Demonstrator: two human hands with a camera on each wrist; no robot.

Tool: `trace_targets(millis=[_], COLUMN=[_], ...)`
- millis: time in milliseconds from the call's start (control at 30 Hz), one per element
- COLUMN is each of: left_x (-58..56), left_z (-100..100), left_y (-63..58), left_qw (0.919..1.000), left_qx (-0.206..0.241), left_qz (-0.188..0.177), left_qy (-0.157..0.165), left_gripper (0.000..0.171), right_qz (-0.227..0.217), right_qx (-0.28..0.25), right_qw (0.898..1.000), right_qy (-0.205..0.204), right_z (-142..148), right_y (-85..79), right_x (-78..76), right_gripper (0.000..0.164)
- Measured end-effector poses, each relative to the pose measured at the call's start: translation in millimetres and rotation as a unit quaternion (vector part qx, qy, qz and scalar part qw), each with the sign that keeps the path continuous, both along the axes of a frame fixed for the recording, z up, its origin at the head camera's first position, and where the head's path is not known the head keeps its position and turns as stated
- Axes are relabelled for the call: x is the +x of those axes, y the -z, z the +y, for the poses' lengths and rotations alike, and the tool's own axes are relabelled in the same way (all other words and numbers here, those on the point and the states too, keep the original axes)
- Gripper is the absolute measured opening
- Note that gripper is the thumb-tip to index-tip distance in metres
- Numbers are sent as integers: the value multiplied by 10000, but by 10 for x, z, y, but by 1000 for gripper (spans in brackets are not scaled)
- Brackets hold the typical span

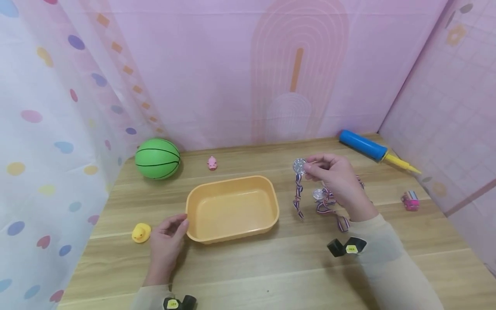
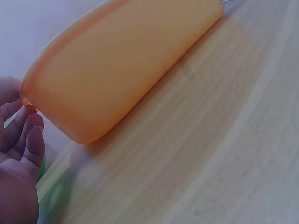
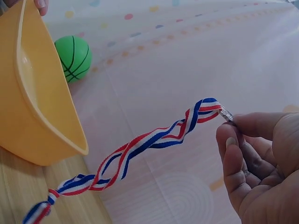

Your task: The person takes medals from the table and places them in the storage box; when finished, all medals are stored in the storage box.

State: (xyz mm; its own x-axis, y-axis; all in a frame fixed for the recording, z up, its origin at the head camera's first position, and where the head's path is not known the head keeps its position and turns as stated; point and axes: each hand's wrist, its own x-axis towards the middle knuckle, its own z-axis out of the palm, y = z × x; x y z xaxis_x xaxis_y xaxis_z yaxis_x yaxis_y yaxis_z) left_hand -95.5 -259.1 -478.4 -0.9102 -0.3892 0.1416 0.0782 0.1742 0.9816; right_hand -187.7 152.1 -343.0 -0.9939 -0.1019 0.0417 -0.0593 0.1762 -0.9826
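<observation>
My right hand point(image 1: 333, 176) pinches a silver medal point(image 1: 299, 166) by its edge, between thumb and fingertips. The medal's red, white and blue ribbon point(image 3: 140, 148) hangs down, twisted and knotted. A second silver medal point(image 1: 318, 194) lies on the table beneath that hand, its striped ribbon crumpled around it and partly hidden by the hand. My left hand point(image 1: 167, 237) grips the rim of a yellow-orange plastic basin point(image 1: 232, 235) at its left end. In the left wrist view, fingertips point(image 2: 33, 135) show beside the basin's corner. Nothing is visible inside the basin.
A green ball point(image 1: 157, 159) and a small pink toy point(image 1: 212, 163) stand at the back left. The yellow rubber duck point(image 1: 141, 232) is left of my left hand. A blue hand pump point(image 1: 364, 145) lies back right, with a small pink toy vehicle point(image 1: 410, 201) nearer.
</observation>
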Motion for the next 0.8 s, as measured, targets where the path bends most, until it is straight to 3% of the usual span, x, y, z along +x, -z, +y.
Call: trace_targets(millis=[133, 367, 800], left_x=[2, 12, -2], left_z=[-2, 7, -2], left_y=[5, -18, -4], left_qw=[10000, 9998, 9999], left_qx=[-21, -97, -59], left_qz=[-45, -161, -87], left_qy=[-17, -11, 8], left_gripper=[19, 24, 24], right_qz=[6, -12, 268], right_qx=[-124, -896, -1675], right_qw=[9999, 9959, 9852], right_qy=[20, -110, -259], right_z=[-64, -192, -397], right_y=[-40, -61, -59], right_x=[22, 41, 58], right_gripper=[30, 25, 13])
